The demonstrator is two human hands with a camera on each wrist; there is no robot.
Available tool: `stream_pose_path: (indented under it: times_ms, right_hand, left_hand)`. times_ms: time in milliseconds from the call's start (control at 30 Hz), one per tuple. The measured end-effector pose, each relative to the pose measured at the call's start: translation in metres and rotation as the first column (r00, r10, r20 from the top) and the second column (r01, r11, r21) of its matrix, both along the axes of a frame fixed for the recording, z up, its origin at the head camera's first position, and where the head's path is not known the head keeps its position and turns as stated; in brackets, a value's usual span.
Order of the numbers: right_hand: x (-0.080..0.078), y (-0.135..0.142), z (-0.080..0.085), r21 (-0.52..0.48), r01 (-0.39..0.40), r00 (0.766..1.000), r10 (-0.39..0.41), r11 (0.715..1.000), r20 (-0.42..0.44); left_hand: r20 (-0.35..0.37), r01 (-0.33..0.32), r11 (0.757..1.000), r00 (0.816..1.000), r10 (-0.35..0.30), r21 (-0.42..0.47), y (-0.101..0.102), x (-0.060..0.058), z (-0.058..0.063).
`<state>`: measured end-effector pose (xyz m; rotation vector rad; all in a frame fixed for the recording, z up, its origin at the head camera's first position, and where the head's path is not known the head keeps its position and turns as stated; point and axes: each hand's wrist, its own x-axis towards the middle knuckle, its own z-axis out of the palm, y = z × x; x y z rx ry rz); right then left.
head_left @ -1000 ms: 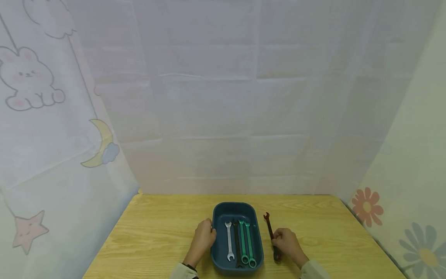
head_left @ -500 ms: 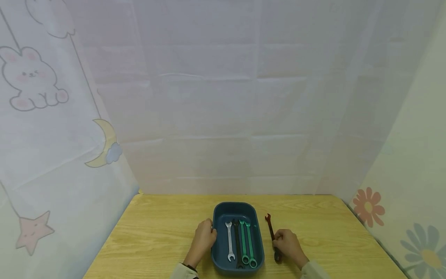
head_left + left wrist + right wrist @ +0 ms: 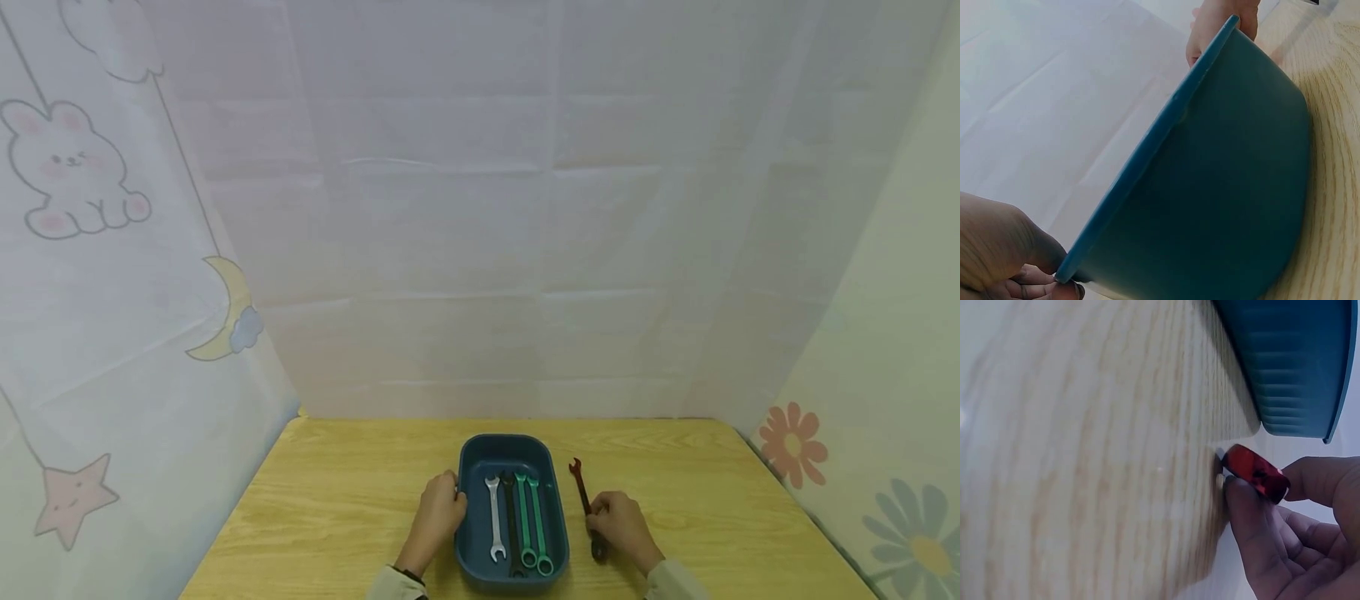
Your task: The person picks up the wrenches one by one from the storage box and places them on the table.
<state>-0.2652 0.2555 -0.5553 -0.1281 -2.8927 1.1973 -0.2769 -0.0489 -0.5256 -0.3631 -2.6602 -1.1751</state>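
Note:
My left hand (image 3: pixel 441 510) pinches the left rim of a dark blue plastic bin (image 3: pixel 470 550); the left wrist view has thumb and fingers on either side of that rim. Inside the bin lie a silver wrench (image 3: pixel 494 518), a black wrench (image 3: pixel 512 525) and two green wrenches (image 3: pixel 524 521), side by side lengthwise. To the right of the bin, my right hand (image 3: pixel 621 525) pinches a red wrench (image 3: pixel 577 472) between thumb and fingers, low over the table. Its open end points away from me; the fingers cover its middle. One red end (image 3: pixel 1255 472) shows up close in the right wrist view.
The wood-grain table (image 3: pixel 337 483) extends on both sides of the bin. Pale sheets hang behind it, and printed walls stand at the left (image 3: pixel 112 333) and right (image 3: pixel 885 375).
Both hands keep their holds and stay nearly in place. The red wrench shifts only very slightly, and the head view turns a little to the left.

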Motion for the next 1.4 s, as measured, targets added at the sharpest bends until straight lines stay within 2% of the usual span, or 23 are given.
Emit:
stream_pose_path:
  times_ms: [233,467,733,967,1133,1400]
  right_hand:
    - [0.003,-0.001,-0.002,0.04,0.017,1.0,-0.016,0.999,-0.025]
    - [0.006,-0.004,0.0,0.032,0.033,0.998,-0.031,0.999,-0.062]
    - [0.012,-0.009,0.006,0.041,0.051,0.999,-0.052,0.998,0.017]
    - [0.011,-0.011,0.005,0.116,0.081,0.997,-0.082,0.99,0.006]
    - [0.008,-0.011,0.006,0.173,0.114,0.993,-0.117,0.978,0.01]
    - [0.012,-0.012,0.007,0.143,0.112,0.991,-0.121,0.983,0.052]
  left_hand:
    - [-0.021,0.007,1.0,1.0,-0.008,-0.003,-0.001,0.0,0.0]
    - [-0.028,0.006,1.0,1.0,-0.007,-0.016,-0.001,-0.001,-0.001]
    - [-0.016,0.009,1.0,1.0,-0.009,-0.022,0.0,0.0,0.0]
    - [0.022,0.005,1.0,1.0,-0.005,-0.016,0.001,0.0,0.001]
    - [0.01,-0.001,1.0,1.0,0.001,-0.017,0.001,-0.001,0.001]
    - [0.0,0.0,1.0,1.0,0.0,-0.015,0.001,0.0,-0.001]
